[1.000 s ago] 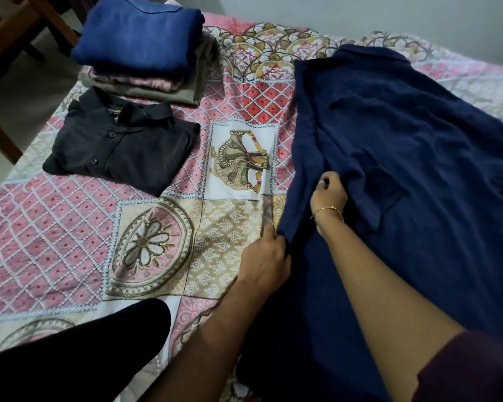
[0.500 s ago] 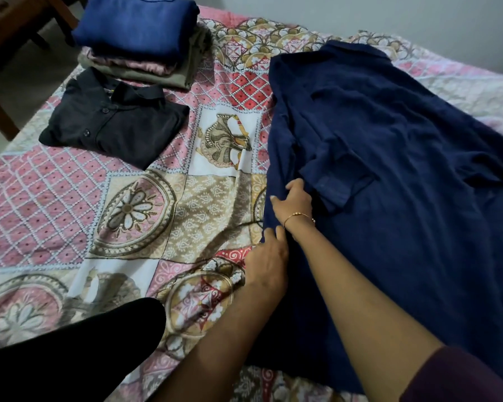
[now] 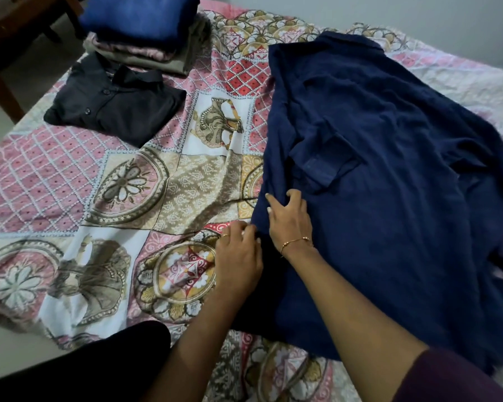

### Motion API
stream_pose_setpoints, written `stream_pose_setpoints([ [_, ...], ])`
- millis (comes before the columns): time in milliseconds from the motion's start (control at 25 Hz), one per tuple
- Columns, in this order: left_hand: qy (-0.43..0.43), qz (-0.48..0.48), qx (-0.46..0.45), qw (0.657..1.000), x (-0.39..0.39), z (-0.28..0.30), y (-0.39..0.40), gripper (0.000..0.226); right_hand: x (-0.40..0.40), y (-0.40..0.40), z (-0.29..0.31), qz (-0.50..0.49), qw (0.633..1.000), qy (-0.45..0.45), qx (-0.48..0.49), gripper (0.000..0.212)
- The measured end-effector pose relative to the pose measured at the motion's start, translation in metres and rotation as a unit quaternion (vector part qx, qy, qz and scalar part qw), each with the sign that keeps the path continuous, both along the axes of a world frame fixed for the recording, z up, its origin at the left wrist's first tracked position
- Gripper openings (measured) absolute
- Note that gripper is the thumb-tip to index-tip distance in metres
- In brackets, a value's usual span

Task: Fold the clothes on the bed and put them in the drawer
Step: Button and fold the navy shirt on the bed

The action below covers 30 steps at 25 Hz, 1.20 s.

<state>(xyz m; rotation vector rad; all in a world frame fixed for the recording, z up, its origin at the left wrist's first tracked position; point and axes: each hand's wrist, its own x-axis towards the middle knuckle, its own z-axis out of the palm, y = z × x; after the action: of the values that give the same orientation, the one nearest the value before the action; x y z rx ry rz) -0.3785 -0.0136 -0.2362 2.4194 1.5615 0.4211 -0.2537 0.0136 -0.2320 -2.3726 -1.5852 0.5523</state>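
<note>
A large navy blue shirt (image 3: 389, 169) lies spread out on the patterned bedspread (image 3: 128, 192), collar at the far end and one sleeve folded across its front. My right hand (image 3: 288, 220) lies on the shirt's left side with curled fingers bunching the cloth. My left hand (image 3: 238, 258) is just beside it, its fingers curled at the shirt's left edge. Whether they pinch the cloth is hard to see. A folded black shirt (image 3: 119, 108) lies at the far left. Behind it stands a stack of folded clothes (image 3: 140, 27) with a blue piece on top.
Wooden furniture legs (image 3: 3, 91) stand on the floor beyond the bed's far left corner. My dark-clothed knee (image 3: 99, 364) rests at the near edge of the bed. A light wall runs behind the bed.
Both hands have slid toward me along the shirt's left edge, and the folded side has been drawn inward. The view has shifted, so the bed's near part shows more.
</note>
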Motion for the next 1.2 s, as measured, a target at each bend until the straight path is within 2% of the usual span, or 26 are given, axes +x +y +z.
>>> stream_pose_setpoints([
  [80, 0.002, 0.062, -0.063, 0.996, 0.001, -0.002, -0.007, 0.035, -0.005, -0.017, -0.001, 0.024, 0.999, -0.040, 0.000, 0.050],
  [200, -0.027, 0.125, -0.180, 0.975, 0.012, 0.005, -0.015, 0.040, -0.013, -0.031, 0.001, 0.026, 0.999, -0.003, -0.039, 0.057],
  [360, 0.007, 0.161, -0.177, 0.971, 0.003, 0.002, -0.023, 0.042, -0.015, -0.036, 0.009, 0.018, 0.993, 0.064, -0.096, 0.058],
  [480, 0.004, 0.187, -0.201, 0.962, -0.006, 0.002, -0.031, 0.047, -0.018, -0.044, 0.010, 0.041, 0.989, 0.015, -0.142, 0.057],
  [600, 0.074, 0.188, -0.225, 0.953, -0.008, 0.010, -0.034, 0.057, -0.020, -0.046, 0.015, 0.040, 0.988, 0.021, -0.147, 0.056],
  [680, 0.093, 0.146, -0.134, 0.976, -0.010, 0.010, -0.036, 0.065, -0.015, -0.053, 0.024, 0.021, 0.993, 0.049, -0.107, 0.051],
  [760, 0.055, 0.058, -0.001, 0.997, -0.006, 0.003, -0.043, 0.060, -0.002, -0.069, 0.029, -0.015, 0.997, 0.052, -0.055, 0.047],
  [800, 0.028, 0.010, 0.028, 0.999, 0.000, 0.002, -0.046, 0.056, 0.007, -0.079, 0.030, -0.039, 0.997, 0.048, -0.037, 0.045],
  [840, 0.015, -0.035, 0.028, 0.999, 0.011, 0.002, -0.049, 0.054, 0.017, -0.090, 0.031, -0.066, 0.997, 0.043, -0.022, 0.044],
  [1040, -0.016, -0.212, -0.089, 0.973, 0.100, 0.018, -0.077, 0.051, 0.091, -0.155, 0.027, -0.251, 0.967, 0.019, 0.040, 0.036],
  [1120, -0.008, -0.260, -0.110, 0.959, 0.128, 0.020, -0.089, 0.052, 0.114, -0.179, 0.021, -0.295, 0.949, -0.063, 0.090, 0.035],
  [1200, -0.006, -0.322, -0.103, 0.941, 0.159, 0.021, -0.105, 0.056, 0.144, -0.210, 0.019, -0.396, 0.898, -0.147, 0.122, 0.040],
])
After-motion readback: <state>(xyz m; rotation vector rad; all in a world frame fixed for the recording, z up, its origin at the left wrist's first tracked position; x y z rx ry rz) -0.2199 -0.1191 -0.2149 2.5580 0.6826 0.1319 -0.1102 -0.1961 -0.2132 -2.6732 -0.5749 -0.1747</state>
